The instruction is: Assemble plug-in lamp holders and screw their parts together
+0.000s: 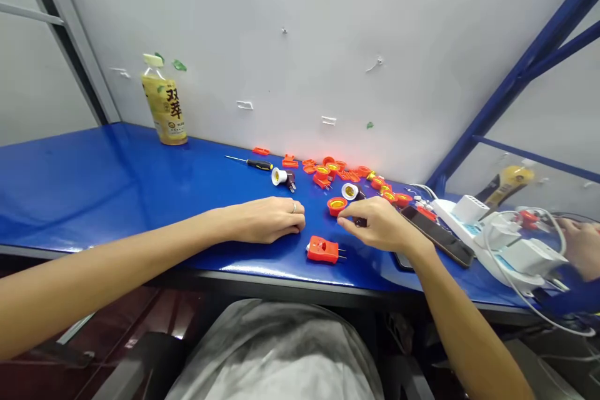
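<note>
Resting on the blue tabletop (pixel 117 194), the left hand (pixel 269 220) is seen near the middle of the frame, fingers curled under, a ring worn on one finger; the palm is hidden, so whether anything is gripped cannot be told. The right hand (pixel 382 225) is placed right of centre, fingers bent and thumb pointed left, just beside an orange-red round socket piece (pixel 337 205). A small dark piece (pixel 360 222) is partly covered by its fingers; whether it is grasped cannot be told. An orange-red two-prong plug (pixel 322 249) is laid between the hands, slightly lower, prongs pointed right. A white lamp socket (pixel 350 191) is set just above the right hand, and another white socket with dark plug base (pixel 282 177) is left above the left hand. Loose orange-red parts (pixel 330 168) are scattered along the wall, centre to right. A black-handled screwdriver (pixel 259 165) is laid upper centre; a yellow drink bottle (pixel 164 103) is stood upper left. At right, a dark-screened phone (pixel 440 236) is placed beside a white power strip (pixel 487 256) fitted with chargers. Another person's hand (pixel 584 247) is caught blurred at the right edge.
</note>
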A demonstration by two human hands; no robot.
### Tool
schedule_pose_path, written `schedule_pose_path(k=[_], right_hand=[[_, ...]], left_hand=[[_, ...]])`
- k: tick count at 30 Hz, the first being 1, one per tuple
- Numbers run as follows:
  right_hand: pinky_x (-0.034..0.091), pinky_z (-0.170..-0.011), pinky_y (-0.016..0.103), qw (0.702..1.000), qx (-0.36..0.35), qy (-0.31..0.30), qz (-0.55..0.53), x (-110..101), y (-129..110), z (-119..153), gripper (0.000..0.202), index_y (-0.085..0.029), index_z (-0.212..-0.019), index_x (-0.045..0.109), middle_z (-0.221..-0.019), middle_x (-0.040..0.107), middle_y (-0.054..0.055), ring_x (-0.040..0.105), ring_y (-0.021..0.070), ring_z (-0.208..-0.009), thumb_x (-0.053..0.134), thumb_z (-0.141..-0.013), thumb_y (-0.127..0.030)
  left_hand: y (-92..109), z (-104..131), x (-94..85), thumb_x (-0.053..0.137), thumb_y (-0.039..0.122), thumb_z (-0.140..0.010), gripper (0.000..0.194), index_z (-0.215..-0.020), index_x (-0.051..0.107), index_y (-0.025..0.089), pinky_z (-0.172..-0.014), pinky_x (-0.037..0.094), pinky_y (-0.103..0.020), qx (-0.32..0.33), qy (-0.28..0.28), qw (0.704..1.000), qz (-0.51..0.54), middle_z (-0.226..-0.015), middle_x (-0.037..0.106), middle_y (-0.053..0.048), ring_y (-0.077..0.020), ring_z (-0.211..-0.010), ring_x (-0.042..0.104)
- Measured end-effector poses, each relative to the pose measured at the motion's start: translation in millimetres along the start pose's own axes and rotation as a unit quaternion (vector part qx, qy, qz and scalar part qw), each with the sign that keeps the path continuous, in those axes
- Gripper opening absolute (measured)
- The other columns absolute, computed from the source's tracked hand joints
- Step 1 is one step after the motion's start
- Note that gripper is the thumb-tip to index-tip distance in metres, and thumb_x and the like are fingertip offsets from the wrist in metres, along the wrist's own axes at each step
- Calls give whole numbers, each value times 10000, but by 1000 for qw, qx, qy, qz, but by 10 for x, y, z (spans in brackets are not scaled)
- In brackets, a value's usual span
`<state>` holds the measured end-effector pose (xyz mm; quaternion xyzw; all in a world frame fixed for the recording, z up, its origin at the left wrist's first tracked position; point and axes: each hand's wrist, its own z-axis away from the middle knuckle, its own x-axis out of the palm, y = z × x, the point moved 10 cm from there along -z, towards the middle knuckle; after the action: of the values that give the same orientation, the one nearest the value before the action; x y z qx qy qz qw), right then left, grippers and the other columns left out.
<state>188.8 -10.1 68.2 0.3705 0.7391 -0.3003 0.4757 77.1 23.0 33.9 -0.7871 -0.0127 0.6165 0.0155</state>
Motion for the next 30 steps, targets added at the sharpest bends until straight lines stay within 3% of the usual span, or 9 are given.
schedule_pose_path(k=[5,11,15,17,21,26,30], right_hand=[[423,-691,247,1000,-8,-24,-10,77,-77,-56,175,-170,-839,718,-808,727,33,619,131,-703,571,-933,-186],[425,-696,242,999,-22,-33,-13,169,-69,-104,173,-158,-866,725,-794,722,41,615,129,-702,563,-925,-173],[423,-641,233,996,-70,51,-20,87,-126,-136,164,-157,-912,727,-749,696,36,585,119,-644,564,-919,-173],[405,-586,224,986,-101,130,-12,-44,-195,-142,159,-164,-964,727,-719,674,26,548,106,-592,576,-924,-193],[389,-525,213,960,-138,243,-14,-303,-326,-139,151,-167,-995,733,-706,652,22,509,85,-535,597,-933,-189],[404,-506,225,957,-118,242,-109,-436,-267,-162,142,-157,-936,739,-672,623,23,510,98,-532,600,-909,-151],[389,-493,222,951,-85,273,-115,-446,-169,-131,105,-156,-934,746,-619,573,-4,467,89,-506,658,-877,-163]], left_hand=[[-3,-19,29,453,93,-964,223,-1031,653,166,-759,465,-256,3,-4,1000,22,-988,644,-80,-182,-850,620],[-52,-74,41,466,92,-954,202,-911,652,159,-702,446,-248,-17,-12,998,56,-897,622,-64,-167,-775,592],[-197,-101,23,505,132,-935,134,-925,637,154,-710,447,-243,-95,22,980,171,-879,647,-43,-157,-785,593],[-315,-108,4,552,218,-923,116,-912,645,150,-682,439,-243,-153,61,939,301,-839,649,-28,-147,-751,578],[-370,-196,9,681,420,-846,286,-839,653,136,-625,397,-246,-187,108,809,546,-715,571,7,-115,-648,485],[-346,-342,25,752,461,-798,352,-780,654,124,-567,323,-244,-182,114,744,633,-641,502,20,-95,-599,418],[-389,-378,28,819,425,-742,355,-790,659,112,-626,364,-241,-185,179,653,712,-679,533,18,-84,-624,447]])
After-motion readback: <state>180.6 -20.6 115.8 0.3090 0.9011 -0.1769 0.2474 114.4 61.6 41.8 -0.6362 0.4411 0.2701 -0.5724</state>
